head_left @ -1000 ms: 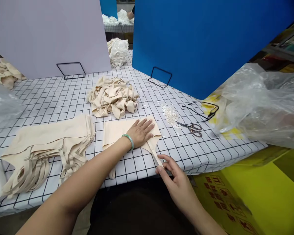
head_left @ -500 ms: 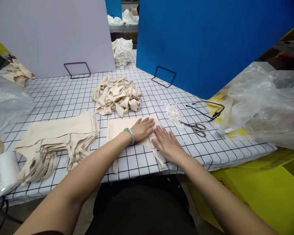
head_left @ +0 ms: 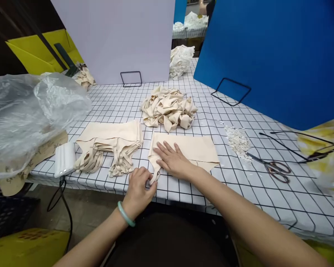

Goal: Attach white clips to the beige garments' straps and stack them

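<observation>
A cream cloth bag [head_left: 199, 146] lies flat on the checked tablecloth in front of me, its straps toward the near edge. My right hand [head_left: 172, 160] rests on the bag's left part, fingers spread and palm down. At the bag's lower left corner, my left hand [head_left: 140, 187] has its fingers closed on a strap [head_left: 155, 172]; a green bangle circles that wrist. To the left lies a stack of similar cloth bags [head_left: 108, 131], straps hanging forward. Behind the bag is a loose heap of cream cloth bags [head_left: 168, 107].
Right of the bag are small white scraps [head_left: 237, 142], scissors [head_left: 275, 168] and eyeglasses [head_left: 308, 148]. A white device [head_left: 64, 159] with a black cable and a clear plastic bag [head_left: 36, 115] stand left. Grey [head_left: 122, 37] and blue panels [head_left: 267, 55] rise at the back.
My left hand has left the top of the bag and moved down to its left strap. My right hand has shifted left across the bag. The view has turned left.
</observation>
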`<move>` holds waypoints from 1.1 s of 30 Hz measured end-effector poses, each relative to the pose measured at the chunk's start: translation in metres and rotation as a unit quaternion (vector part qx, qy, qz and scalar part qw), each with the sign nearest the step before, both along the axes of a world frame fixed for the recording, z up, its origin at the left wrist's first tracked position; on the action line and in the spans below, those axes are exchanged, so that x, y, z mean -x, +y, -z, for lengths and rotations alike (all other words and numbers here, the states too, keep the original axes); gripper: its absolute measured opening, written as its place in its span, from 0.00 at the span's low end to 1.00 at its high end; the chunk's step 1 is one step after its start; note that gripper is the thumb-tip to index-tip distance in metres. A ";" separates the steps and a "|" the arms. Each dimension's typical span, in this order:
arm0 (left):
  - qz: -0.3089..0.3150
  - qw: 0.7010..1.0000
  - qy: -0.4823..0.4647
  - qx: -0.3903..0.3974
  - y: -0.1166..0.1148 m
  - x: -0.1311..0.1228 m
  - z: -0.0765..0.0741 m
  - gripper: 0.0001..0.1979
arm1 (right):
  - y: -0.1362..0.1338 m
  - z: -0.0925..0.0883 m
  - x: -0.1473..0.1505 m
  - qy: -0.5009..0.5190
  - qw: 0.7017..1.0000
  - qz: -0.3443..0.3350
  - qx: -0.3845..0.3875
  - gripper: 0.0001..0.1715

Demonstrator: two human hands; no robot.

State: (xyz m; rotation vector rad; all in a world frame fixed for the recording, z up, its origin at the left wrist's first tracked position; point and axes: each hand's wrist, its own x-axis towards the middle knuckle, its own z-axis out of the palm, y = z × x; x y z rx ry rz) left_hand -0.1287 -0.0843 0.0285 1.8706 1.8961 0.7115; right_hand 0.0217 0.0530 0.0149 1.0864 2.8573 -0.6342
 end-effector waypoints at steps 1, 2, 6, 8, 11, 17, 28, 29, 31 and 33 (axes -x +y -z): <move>-0.002 0.999 -0.041 -0.014 0.000 -0.002 -0.001 0.07 | 0.001 0.005 0.003 -0.003 1.000 0.001 0.000 0.35; 0.001 0.996 -0.084 -0.027 -0.001 -0.002 -0.004 0.07 | 0.002 0.009 0.004 -0.001 1.000 0.003 -0.005 0.35; 0.050 0.975 -0.216 -0.002 -0.013 0.010 -0.023 0.11 | 0.002 0.014 0.003 0.011 1.000 0.009 -0.012 0.37; 0.059 0.960 -0.265 0.070 -0.024 0.018 -0.030 0.15 | 0.004 0.012 0.003 0.008 1.000 0.012 -0.001 0.39; 0.030 0.923 -0.321 0.212 -0.038 0.024 -0.033 0.21 | 0.004 0.007 0.000 0.023 1.000 0.008 0.012 0.38; -0.010 0.805 -0.489 0.336 -0.041 0.021 -0.032 0.25 | -0.051 0.001 -0.010 0.236 0.962 -0.032 -0.134 0.22; 0.078 0.862 -0.399 0.302 0.029 0.040 -0.020 0.26 | -0.088 0.007 0.006 0.422 0.883 0.146 0.143 0.14; 0.096 0.859 -0.400 0.306 0.035 0.038 -0.017 0.24 | -0.085 0.004 0.006 0.425 0.872 0.167 0.176 0.13; 0.105 0.862 -0.400 0.294 0.044 0.033 -0.011 0.21 | -0.077 -0.002 0.006 0.426 0.852 0.204 0.225 0.12; 0.093 0.863 -0.411 0.281 0.049 0.030 -0.007 0.22 | -0.067 -0.009 0.005 0.427 0.832 0.237 0.265 0.12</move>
